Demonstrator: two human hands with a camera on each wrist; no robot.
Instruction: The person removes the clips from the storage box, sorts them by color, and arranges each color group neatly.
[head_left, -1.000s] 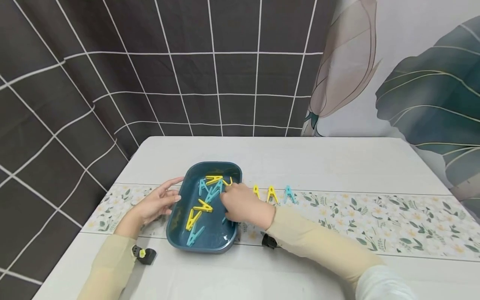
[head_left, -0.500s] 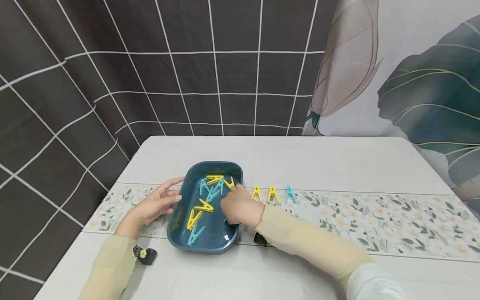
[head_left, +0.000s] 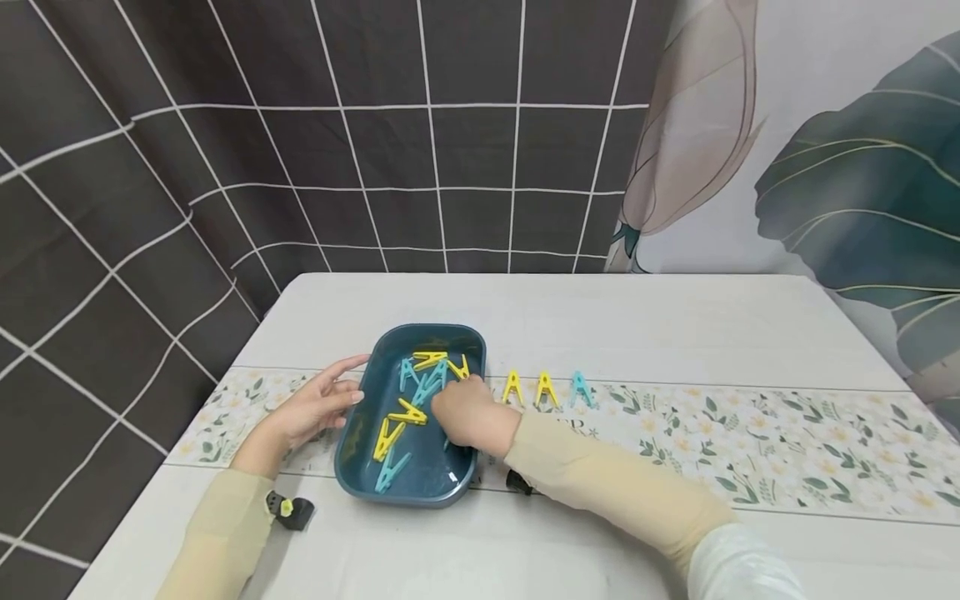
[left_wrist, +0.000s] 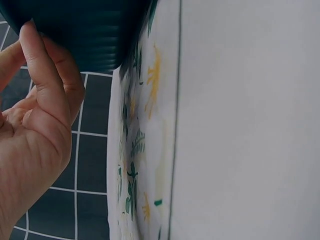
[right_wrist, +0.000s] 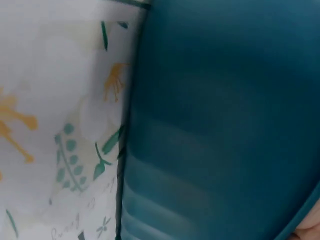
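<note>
A dark blue-green plastic basin (head_left: pixel 405 498) stands on the table with several yellow and light blue clothespins inside. My left hand (head_left: pixel 318 404) is at its left side, thumb and fingers spread; in the left wrist view the fingertips touch the outer wall of the basin (left_wrist: pixel 95 35). My right hand (head_left: pixel 472 414) reaches over the right rim into the basin, its fingers bent down and hidden from the head view. A yellow clothespin (head_left: pixel 459 367) lies just beyond that hand, and a bit of light blue shows under it. The right wrist view shows mostly the basin's outer wall (right_wrist: pixel 215 125).
To the right of the basin, two yellow clothespins (head_left: pixel 546 389) and a light blue clothespin (head_left: pixel 581 389) form a row on the flowered strip of the white tablecloth (head_left: pixel 600 325). A dark checked curtain (head_left: pixel 465 150) hangs behind the table.
My right hand has shifted slightly left and down within the basin, so the yellow clothespin beyond it shows more fully. My left hand and the basin stay put.
</note>
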